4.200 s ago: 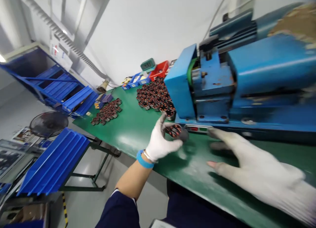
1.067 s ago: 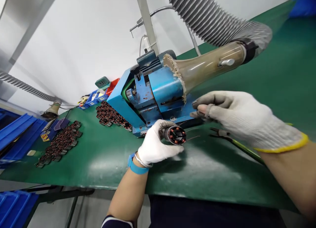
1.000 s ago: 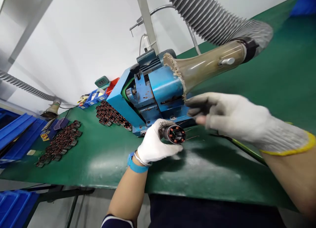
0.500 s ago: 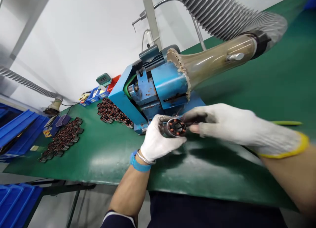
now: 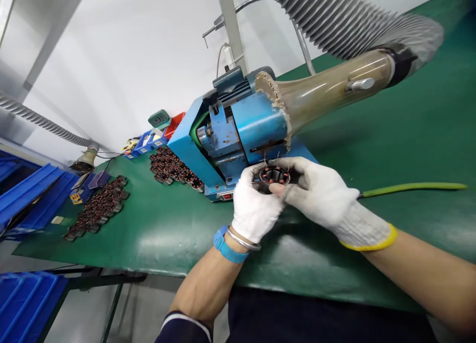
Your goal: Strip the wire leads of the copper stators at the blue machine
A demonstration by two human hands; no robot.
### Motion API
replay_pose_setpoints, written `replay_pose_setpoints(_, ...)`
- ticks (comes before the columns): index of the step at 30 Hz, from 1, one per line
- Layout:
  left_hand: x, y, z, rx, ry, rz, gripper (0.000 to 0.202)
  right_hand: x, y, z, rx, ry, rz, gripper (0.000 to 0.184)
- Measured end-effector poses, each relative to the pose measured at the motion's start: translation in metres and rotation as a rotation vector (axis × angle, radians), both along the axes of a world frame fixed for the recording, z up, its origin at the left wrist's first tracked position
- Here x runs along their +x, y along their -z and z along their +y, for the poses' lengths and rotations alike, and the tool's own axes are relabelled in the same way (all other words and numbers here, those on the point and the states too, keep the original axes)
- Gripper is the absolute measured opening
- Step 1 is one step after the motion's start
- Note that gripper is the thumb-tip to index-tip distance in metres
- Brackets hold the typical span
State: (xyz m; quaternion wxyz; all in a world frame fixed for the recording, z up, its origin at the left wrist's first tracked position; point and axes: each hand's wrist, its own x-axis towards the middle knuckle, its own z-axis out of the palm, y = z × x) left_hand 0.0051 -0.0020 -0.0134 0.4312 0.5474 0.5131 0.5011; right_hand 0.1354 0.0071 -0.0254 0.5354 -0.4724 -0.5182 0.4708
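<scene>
Both of my white-gloved hands grip one motor stator, a dark metal ring with copper windings inside and thin wire ends sticking up from its rim. My left hand wraps around its left side and underside. On the right, my right hand closes on it, with the bare thumb tip at its front edge. The stator is held just in front of a blue belt-driven machine. Parts of the ring are hidden by my fingers.
Finished-looking rows aside, more stators lie grouped on the green table, with another group beside the machine. A green-handled tool lies at right. A suction pipe joins the machine. Blue bins stand left.
My right hand has come in from the right and closed on the stator. The stator has tipped so its opening faces more upward. The view has shifted slightly.
</scene>
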Motion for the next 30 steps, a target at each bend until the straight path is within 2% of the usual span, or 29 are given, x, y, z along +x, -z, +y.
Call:
replay_pose_setpoints(4,0.005,-0.008,0.007,0.009,-0.079,0.096,0.054,-0.001,-0.005,0.006,-0.042,-0.040,0.130,0.053)
replay_pose_setpoints(8,0.007,-0.013,0.015,0.052,-0.097,0.126,0.043,0.002,-0.013,0.016,-0.006,-0.004,0.017,0.038)
replay_pose_setpoints(12,0.006,-0.015,0.020,0.074,-0.097,0.099,0.039,0.003,-0.020,0.018,0.060,-0.007,-0.128,0.031)
replay_pose_setpoints(17,0.006,-0.019,0.022,0.098,-0.122,0.144,0.036,0.002,-0.030,0.015,0.103,0.018,-0.147,0.025)
replay_pose_setpoints(22,0.008,-0.018,0.021,0.088,-0.134,0.163,0.042,-0.001,-0.026,0.013,0.092,0.045,-0.080,0.034)
replay_pose_setpoints(30,0.010,-0.017,0.024,0.101,-0.143,0.165,0.038,-0.004,-0.017,0.017,0.082,0.018,0.044,0.038)
